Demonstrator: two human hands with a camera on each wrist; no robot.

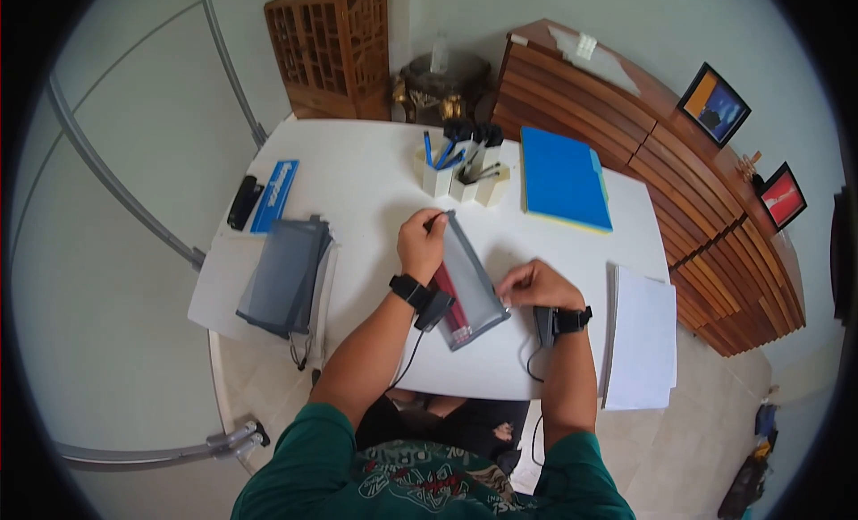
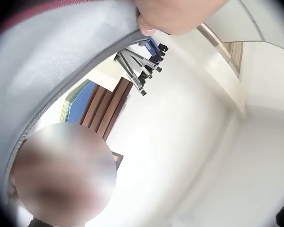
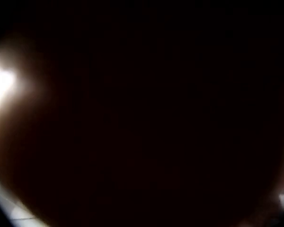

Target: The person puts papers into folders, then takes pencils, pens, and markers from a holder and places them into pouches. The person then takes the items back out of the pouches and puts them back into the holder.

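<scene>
A grey mesh zip pouch [image 1: 472,274] with something red inside is held tilted over the white table [image 1: 375,176]. At its upper corner the left hand [image 1: 420,245] pinches the edge between thumb and curled fingers. The right hand [image 1: 541,285] pinches at the zip side near the lower right corner. In the left wrist view the pouch [image 2: 52,52] fills the upper left, with the left hand [image 2: 180,14] on its edge. The right wrist view is almost wholly dark.
Stacked mesh pouches [image 1: 284,274], a blue box [image 1: 275,196] and a black stapler [image 1: 243,202] lie at the left. Pen holders [image 1: 460,178] stand at the back beside a blue folder [image 1: 563,178]. White paper [image 1: 641,337] lies at the right edge.
</scene>
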